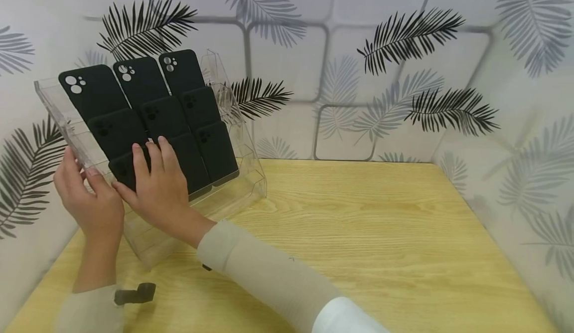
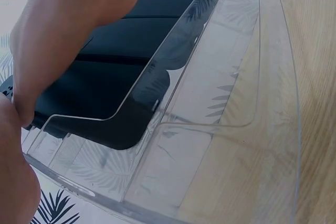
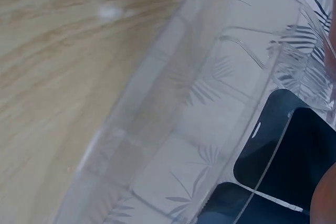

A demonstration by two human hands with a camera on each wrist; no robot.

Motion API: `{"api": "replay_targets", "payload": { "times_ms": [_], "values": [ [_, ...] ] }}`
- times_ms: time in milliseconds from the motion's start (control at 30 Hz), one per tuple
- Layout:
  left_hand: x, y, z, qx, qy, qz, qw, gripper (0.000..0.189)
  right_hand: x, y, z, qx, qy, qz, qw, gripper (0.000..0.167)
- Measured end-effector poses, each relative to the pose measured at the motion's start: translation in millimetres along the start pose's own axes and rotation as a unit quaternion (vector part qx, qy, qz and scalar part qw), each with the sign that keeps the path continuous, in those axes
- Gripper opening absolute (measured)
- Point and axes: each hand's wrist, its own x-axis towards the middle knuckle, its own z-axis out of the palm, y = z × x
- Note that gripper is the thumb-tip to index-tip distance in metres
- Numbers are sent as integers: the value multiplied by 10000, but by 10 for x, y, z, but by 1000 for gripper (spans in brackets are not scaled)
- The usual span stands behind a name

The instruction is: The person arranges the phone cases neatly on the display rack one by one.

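A clear plastic tiered display rack [image 1: 260, 176] stands tilted on the left of the table, bearing several black phone cases in rows, the upper ones with round camera cutouts. My left hand [image 1: 91, 203] grips the rack's left side edge, thumb in front. My right hand [image 1: 161, 188] lies over the lower-left phone case [image 1: 120, 167], its fingers fairly straight and fingertips near the top edge; the hand hides much of that case. In the left wrist view, the cases [image 2: 105, 87] sit behind a clear front lip. The right wrist view shows a case [image 3: 294, 156] beside part of a finger.
The wood-grain table [image 1: 358, 233] stretches to the right of the rack. Leaf-patterned wall covering [image 1: 291, 64] rises behind and at both sides. A dark strap piece [image 1: 134, 294] is at the left sleeve.
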Motion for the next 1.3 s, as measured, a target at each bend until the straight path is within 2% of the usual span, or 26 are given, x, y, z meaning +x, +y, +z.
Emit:
{"api": "replay_targets", "payload": {
  "times_ms": [167, 567, 867, 1067, 1300],
  "values": [
    [-7, -12, 5, -38, -13, 54, 10000, 47, 30, 17, -9, -77, -78, 243, 9996, 75],
    [-3, 87, 0, -91, 8, 88, 9999, 47, -37, 45, -40, -270, -591, 80, 9979, 81],
    [8, -87, 28, -12, -81, 60, 9999, 48, -98, 136, -63, 80, -1138, 66, 9935, 86],
    [12, -171, 71, -277, 47, 206, 9994, 48, -263, 418, -208, 724, -1191, 451, 9892, 72],
    [18, -96, 69, -290, 76, -68, 9995, 48, -655, 1018, -545, 1265, -1361, 921, 9783, 60]
  ]
}}
